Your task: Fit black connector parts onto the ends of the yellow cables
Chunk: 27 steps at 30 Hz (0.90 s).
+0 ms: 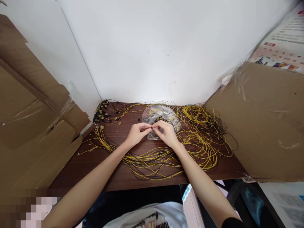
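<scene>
The left hand and right hand pinch a tiny black piece between their fingers, above a clear plastic bag.

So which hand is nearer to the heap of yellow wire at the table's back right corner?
Right. The right hand is left of the yellow wire heap and slightly lower in the picture; the left hand is farther left, beyond the right one.

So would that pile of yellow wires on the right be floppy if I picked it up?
Probably floppy: the yellow wires look thin and curl in loose loops. They might come up in a tangle, since black wires seem mixed in.
</scene>
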Each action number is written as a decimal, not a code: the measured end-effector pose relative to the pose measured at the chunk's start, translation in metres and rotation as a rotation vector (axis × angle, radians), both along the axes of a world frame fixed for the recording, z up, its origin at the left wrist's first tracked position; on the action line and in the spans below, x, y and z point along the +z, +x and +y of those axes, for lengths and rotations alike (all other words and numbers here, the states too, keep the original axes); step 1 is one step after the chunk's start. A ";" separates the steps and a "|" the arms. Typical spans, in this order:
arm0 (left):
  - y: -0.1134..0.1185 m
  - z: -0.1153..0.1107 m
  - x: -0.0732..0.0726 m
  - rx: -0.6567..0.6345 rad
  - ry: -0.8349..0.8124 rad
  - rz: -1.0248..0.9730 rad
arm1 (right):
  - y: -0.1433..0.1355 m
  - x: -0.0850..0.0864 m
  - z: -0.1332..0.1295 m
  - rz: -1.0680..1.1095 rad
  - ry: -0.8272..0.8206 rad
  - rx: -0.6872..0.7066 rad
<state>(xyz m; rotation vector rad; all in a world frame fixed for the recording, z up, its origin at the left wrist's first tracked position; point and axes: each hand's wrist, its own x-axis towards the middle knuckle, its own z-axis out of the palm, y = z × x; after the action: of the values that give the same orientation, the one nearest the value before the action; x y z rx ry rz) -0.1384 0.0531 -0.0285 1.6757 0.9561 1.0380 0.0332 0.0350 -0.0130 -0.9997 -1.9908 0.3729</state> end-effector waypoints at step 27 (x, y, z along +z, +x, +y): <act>0.000 0.000 -0.001 0.011 -0.005 -0.003 | 0.001 -0.002 0.001 -0.028 -0.017 -0.004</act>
<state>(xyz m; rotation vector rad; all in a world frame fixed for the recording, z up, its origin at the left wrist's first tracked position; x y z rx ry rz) -0.1383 0.0534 -0.0299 1.6660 0.9664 1.0440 0.0338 0.0356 -0.0155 -1.0245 -2.0130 0.3763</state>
